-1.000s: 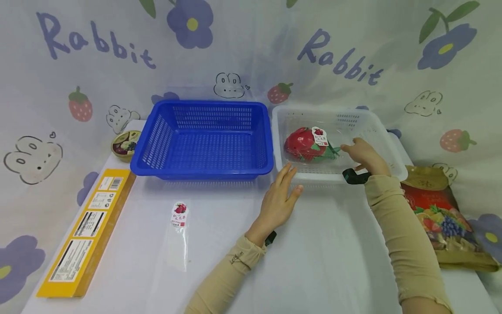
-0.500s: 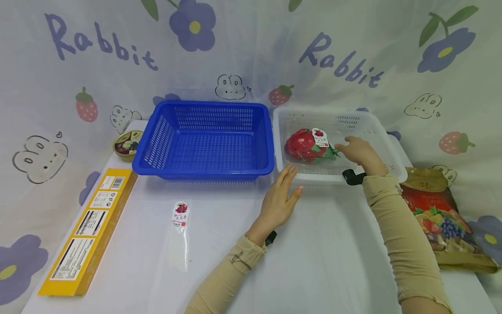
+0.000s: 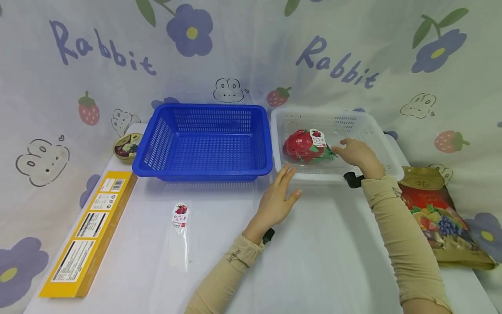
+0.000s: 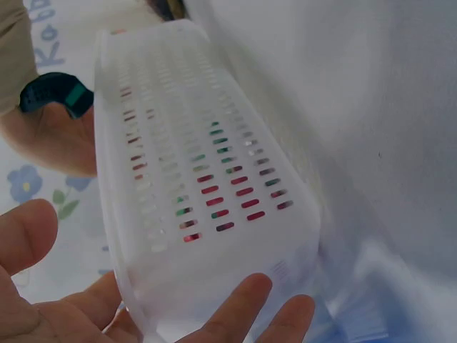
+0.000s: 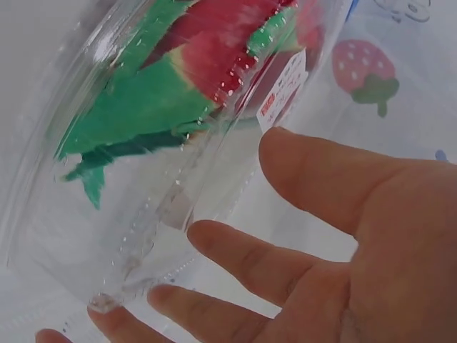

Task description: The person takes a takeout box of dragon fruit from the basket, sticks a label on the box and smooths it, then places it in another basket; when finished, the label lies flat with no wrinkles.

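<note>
A clear plastic box holding a red dragon fruit with green leaves and a white label sits inside the white basket. My right hand reaches into that basket at the box's leafy end. Its fingers are spread, with fingertips right at the clear plastic in the right wrist view. Just in front of the basket's near left corner is my left hand, fingers extended and thumb apart. In the left wrist view, its fingers overlap the basket's slotted wall, and red and green show through the slots.
A blue basket stands left of the white one. Along the left edge lie a long yellow box and a round tub. A label strip lies on the table. A red and gold bag rests at the right.
My right hand has shifted slightly left, closer to the dragon fruit box. The left hand has stayed in nearly the same place.
</note>
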A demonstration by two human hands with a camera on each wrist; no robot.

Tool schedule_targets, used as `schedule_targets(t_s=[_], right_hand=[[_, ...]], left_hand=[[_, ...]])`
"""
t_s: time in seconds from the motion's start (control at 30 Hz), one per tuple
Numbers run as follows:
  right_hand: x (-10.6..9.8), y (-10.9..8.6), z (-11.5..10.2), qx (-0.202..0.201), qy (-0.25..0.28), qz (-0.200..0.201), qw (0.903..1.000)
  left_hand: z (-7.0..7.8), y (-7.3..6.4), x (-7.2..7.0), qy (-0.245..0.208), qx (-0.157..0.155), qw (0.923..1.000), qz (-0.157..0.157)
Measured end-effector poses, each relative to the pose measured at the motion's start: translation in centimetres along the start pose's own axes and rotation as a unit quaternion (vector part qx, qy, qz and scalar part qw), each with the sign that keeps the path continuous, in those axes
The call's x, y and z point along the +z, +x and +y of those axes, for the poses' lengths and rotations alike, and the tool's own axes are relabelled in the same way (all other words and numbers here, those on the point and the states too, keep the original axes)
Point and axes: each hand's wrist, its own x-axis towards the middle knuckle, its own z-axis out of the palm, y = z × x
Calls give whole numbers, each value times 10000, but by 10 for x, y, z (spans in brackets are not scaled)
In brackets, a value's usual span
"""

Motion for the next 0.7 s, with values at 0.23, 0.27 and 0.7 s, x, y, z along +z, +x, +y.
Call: schedule_targets(t_s=[0.23,0.27,0.7], right_hand=[[-4,-10,0,-51,-38,-34,10000],[-4,-13,0,-64,-51,-2,10000],[-6,-50,-30,-534,-166,252,9981]], left_hand=[[2,1,-5,141,-13,9997,-191],[3,0,-6,143,-22,9996,-228],[13,-8,-23,330,-173,9967,-715]])
